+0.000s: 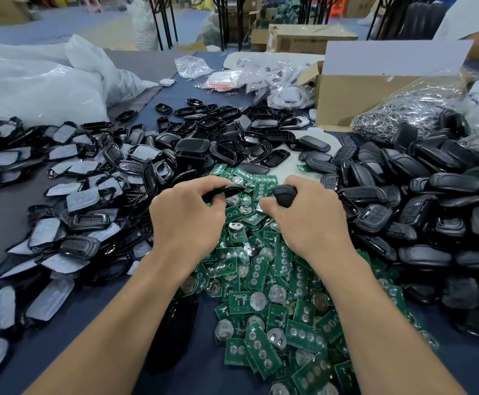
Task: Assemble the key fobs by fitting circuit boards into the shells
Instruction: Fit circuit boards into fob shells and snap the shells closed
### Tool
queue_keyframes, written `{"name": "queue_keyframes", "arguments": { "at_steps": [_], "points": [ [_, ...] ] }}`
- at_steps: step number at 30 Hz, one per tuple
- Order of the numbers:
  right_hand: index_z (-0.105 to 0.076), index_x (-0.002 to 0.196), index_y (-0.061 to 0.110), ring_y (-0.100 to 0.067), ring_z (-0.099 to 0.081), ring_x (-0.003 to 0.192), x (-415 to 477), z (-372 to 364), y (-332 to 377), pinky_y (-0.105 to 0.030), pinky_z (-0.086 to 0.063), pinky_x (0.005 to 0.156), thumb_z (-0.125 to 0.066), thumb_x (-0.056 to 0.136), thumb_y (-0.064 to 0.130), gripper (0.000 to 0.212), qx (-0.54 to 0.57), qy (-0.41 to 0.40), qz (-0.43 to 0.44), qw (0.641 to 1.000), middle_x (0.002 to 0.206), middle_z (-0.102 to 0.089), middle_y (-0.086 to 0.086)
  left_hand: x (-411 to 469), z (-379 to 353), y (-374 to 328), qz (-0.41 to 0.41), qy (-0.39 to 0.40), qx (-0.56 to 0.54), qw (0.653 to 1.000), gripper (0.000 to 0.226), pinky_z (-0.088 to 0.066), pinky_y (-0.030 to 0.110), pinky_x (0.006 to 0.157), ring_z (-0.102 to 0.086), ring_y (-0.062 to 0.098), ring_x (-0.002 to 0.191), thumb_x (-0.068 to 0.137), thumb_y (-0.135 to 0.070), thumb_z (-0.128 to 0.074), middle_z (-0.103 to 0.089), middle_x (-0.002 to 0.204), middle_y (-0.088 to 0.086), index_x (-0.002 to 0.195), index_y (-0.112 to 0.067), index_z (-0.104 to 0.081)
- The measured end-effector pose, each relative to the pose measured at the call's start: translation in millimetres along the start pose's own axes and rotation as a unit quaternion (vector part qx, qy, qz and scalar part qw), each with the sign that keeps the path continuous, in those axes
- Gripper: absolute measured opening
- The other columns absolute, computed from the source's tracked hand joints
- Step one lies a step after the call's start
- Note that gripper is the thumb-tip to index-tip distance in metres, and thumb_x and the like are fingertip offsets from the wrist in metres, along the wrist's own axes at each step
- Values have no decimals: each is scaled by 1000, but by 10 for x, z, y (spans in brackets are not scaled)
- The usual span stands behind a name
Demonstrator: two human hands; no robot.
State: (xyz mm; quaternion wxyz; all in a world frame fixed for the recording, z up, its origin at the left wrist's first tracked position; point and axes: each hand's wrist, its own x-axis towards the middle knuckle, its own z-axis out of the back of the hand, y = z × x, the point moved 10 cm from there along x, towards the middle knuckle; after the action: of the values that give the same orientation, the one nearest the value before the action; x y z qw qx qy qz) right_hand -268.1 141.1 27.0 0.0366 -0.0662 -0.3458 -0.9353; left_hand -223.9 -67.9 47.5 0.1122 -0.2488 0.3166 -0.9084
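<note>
1. The left hand (pixel 188 215) has its fingers curled, pinching a thin black shell half (pixel 227 191) between thumb and fingertips. The right hand (pixel 306 223) is clenched round a chunkier black shell (pixel 285 195), which pokes out above its knuckles.
2. The two shells sit apart, with a small gap between the two sets of fingertips. I cannot tell whether a board is already seated in either one.
3. The circuit boards (pixel 261 283) lie in a loose green heap directly under both hands and spread back towards the wrists.
4. The shells look light, stiff and glossy, so probably a little slippery. It seems safest to hold them by the long side edges, leaving the open cavity free.
5. The boards look thin, rigid and fragile, with button pads and coin-cell holders on their faces. Take them by the bare edges and press them in evenly.
6. Beyond the fingertips stands an open cardboard box (pixel 355 101). Its contents are hidden.
7. To the right of it, a clear bag (pixel 403 115) holds a tangle of metal rings.
8. To the left of the box, small clear packets (pixel 227 78) hold pale fobs.
</note>
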Motion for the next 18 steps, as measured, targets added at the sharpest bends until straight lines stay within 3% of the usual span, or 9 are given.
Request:
{"name": "queue_keyframes", "arguments": {
  "at_steps": [4, 7, 10, 12, 13, 15, 17, 18],
  "points": [
    [-48, 71, 26, -11, -51, 61, -46, 48, 63, -29, -30, 53, -62, 91, 60, 42, -6, -23, 18, 1000, 62, -56, 8, -9, 9, -7, -4, -6, 1, 1000, 23, -41, 11, 63, -53, -4, 54, 94, -24, -71, -78, 86, -18, 100, -43, -82],
    [-46, 66, 23, -10, -47, 52, -51, 47, 74, -29, -30, 48, -64, 90, 41, 34, 37, -36, 21, 998, 56, -52, 7, -8, 14, -12, -5, -9, 3, 1000, 23, -41, 12, 61, -51, -10, 53, 93, -23, -72, -78, 86, -18, 100, -43, -82],
    [-48, 67, 20, -7, -42, 45, -51, 39, 46, -18, -32, 41, -63, 82, 32, 25, 139, -29, 10, 990, 53, -49, 6, -6, 14, -7, -3, -6, 5, 1000, 23, -42, 11, 62, -52, -10, 54, 94, -24, -71, -78, 85, -19, 100, -44, -81],
    [-50, 69, 19, -6, -38, 45, -54, 24, 46, -17, -32, 46, -59, 80, 34, 21, 192, -12, 6, 981, 63, -62, 1, -10, 19, -17, -5, -7, 6, 1000, 23, -43, 12, 61, -54, -11, 54, 94, -24, -71, -78, 84, -20, 100, -45, -81],
    [-51, 71, 21, -4, -39, 46, -56, 12, 45, -23, -37, 52, -56, 82, 35, 19, 229, -1, 1, 973, 77, -71, 1, -13, 21, -24, -7, -7, 6, 1000, 23, -44, 12, 61, -55, -12, 55, 94, -25, -71, -77, 84, -20, 100, -45, -81],
    [-53, 71, 22, 2, -54, 58, -52, 24, 25, -28, -41, 67, -50, 85, 34, 19, 315, 4, -15, 949, 99, -76, 9, -13, 24, -34, -9, -7, 2, 1000, 23, -47, 15, 61, -56, -13, 57, 94, -25, -71, -75, 81, -23, 100, -45, -81],
    [-50, 66, 22, 8, -60, 75, -42, 105, -10, -28, -36, 78, -45, 84, 31, 21, 376, -23, -26, 926, 97, -77, 9, -14, 37, -32, -8, -8, -3, 1000, 23, -51, 19, 62, -59, -9, 56, 94, -25, -71, -67, 71, -30, 99, -46, -81],
    [-48, 62, 20, 1, -59, 74, -34, 143, -53, -29, -36, 79, -45, 82, 29, 22, 393, -40, -35, 918, 90, -78, 2, -14, 49, -31, -8, -9, -7, 1000, 23, -51, 21, 62, -61, -5, 57, 94, -25, -71, -62, 67, -33, 99, -45, -81]
  ]
}}
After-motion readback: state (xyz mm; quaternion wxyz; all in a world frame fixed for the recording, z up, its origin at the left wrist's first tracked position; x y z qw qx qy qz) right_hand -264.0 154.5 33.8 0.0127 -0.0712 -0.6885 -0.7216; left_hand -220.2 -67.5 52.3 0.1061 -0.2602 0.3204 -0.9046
